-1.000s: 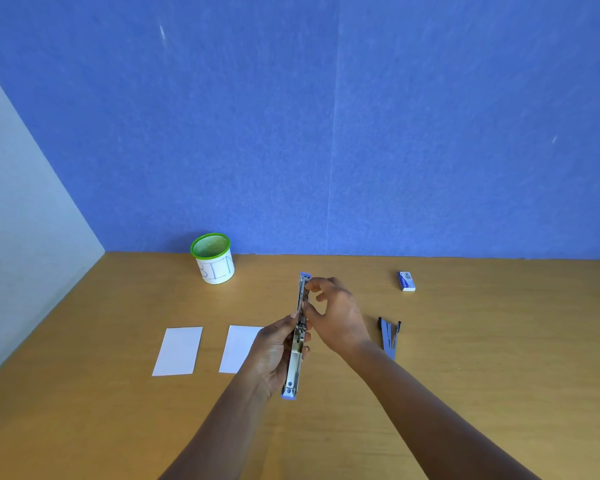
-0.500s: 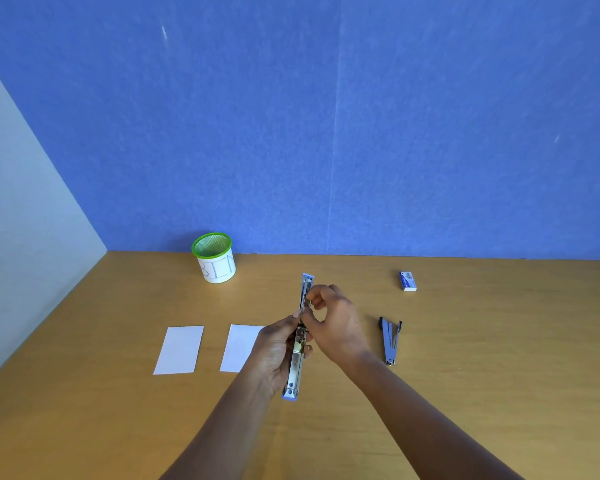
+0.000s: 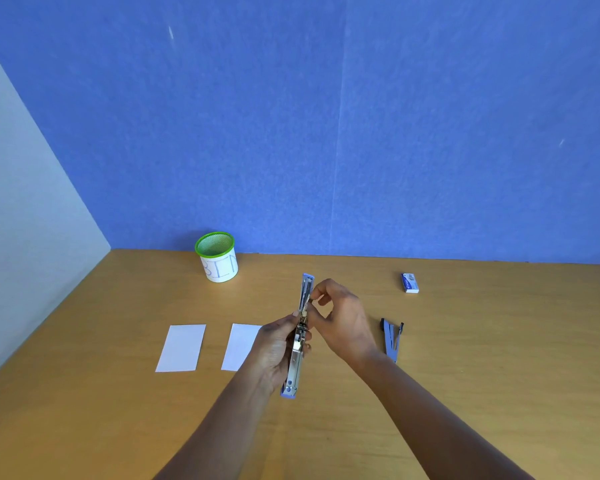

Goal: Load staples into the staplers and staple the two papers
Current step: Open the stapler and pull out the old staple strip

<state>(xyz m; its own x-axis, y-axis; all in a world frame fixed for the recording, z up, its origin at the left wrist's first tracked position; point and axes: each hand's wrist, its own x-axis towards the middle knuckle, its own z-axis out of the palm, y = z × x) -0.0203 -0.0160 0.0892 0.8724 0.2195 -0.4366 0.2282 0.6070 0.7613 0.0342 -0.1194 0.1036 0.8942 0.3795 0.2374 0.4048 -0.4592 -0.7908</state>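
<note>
Table [image 3: 499,341] bears paper [image 3: 181,348], second paper [image 3: 239,346], bin [image 3: 217,259], stapler [image 3: 391,341] — seemingly a staple box [image 3: 409,283].

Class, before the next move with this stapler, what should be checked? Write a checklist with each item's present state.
1. Left hand grips the opened stapler: ok.
2. Right hand pinches at its staple channel: ok.
3. Staples seated in the channel: cannot tell.
4. Second stapler loaded: cannot tell; it lies on the table.
5. Left paper and right paper stacked: not ok; they lie side by side, apart.
</note>
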